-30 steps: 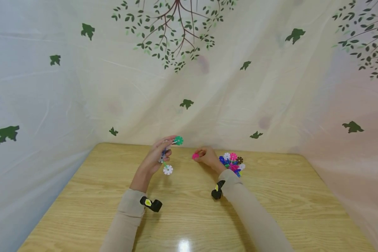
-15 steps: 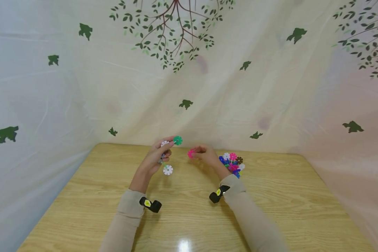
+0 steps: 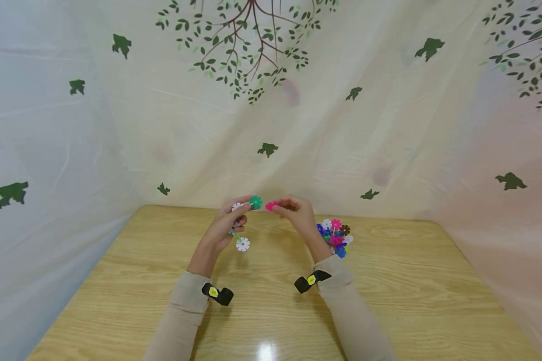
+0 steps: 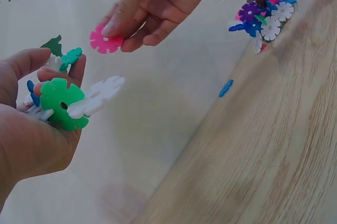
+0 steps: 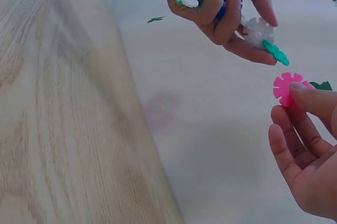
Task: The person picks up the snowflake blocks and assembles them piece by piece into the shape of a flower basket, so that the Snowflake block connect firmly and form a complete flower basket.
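My left hand [image 3: 219, 225] holds a chain of notched plastic discs joined edge to edge. At its upper end a teal disc [image 3: 255, 202] sticks out past the fingertips, slotted into a white disc [image 5: 258, 32]. The lower end has a bright green disc [image 4: 58, 103] and another white disc [image 3: 242, 244]; a blue disc [image 5: 233, 4] between is partly hidden by fingers. Between thumb and fingers, my right hand [image 3: 300, 215] pinches a pink disc [image 5: 283, 87]. A small gap separates the pink disc from the teal one, both raised over the table's far edge.
A heap of mixed notched discs [image 3: 334, 235] lies on the wooden table [image 3: 262, 296], right of the right forearm. One loose blue disc [image 4: 226, 88] lies near the table edge in the left wrist view. A printed cloth [image 3: 198, 150] hangs behind the table.
My right hand has risen and moved left with the pink disc, bringing it close to the teal disc. The left hand has stayed nearly still with its chain.
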`<state>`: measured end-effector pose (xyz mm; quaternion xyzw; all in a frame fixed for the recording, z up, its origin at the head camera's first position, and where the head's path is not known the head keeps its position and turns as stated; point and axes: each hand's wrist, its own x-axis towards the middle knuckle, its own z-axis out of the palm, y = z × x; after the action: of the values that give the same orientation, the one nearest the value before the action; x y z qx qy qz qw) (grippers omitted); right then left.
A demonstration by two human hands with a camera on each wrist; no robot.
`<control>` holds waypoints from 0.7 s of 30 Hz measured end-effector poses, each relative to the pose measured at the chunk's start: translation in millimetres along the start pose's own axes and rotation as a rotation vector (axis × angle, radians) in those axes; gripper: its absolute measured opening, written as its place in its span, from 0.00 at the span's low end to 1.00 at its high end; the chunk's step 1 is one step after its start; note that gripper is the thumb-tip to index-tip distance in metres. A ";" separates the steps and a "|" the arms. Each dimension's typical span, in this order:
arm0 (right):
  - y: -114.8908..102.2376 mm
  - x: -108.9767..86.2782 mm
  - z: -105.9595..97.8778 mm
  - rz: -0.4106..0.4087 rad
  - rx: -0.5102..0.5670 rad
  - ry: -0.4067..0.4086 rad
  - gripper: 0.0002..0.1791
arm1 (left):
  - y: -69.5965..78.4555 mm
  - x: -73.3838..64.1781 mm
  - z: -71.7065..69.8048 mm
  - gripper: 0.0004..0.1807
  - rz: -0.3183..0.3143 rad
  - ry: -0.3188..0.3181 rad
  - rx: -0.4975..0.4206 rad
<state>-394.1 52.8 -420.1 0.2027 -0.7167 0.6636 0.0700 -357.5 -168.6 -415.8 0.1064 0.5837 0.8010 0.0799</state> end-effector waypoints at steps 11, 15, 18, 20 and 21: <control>-5.9 -5.8 9.9 -0.051 0.030 0.045 0.09 | -1.6 -0.2 4.9 0.14 -0.022 0.026 -0.015; -4.0 -6.7 11.4 -0.062 0.051 0.061 0.08 | -3.6 0.4 7.6 0.09 -0.016 0.029 -0.023; -2.2 -7.3 11.4 -0.074 0.071 0.065 0.08 | -4.7 0.8 9.0 0.09 -0.008 0.024 -0.020; -1.7 -8.0 10.8 -0.086 0.079 0.069 0.08 | -5.2 1.4 10.1 0.09 -0.005 0.023 -0.020; -1.5 -8.2 10.5 -0.093 0.084 0.070 0.08 | -5.5 1.9 10.7 0.09 -0.004 0.025 -0.021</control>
<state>-384.4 44.1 -422.9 0.2153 -0.6749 0.6959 0.1174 -356.4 -156.6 -417.7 0.0943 0.5764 0.8082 0.0751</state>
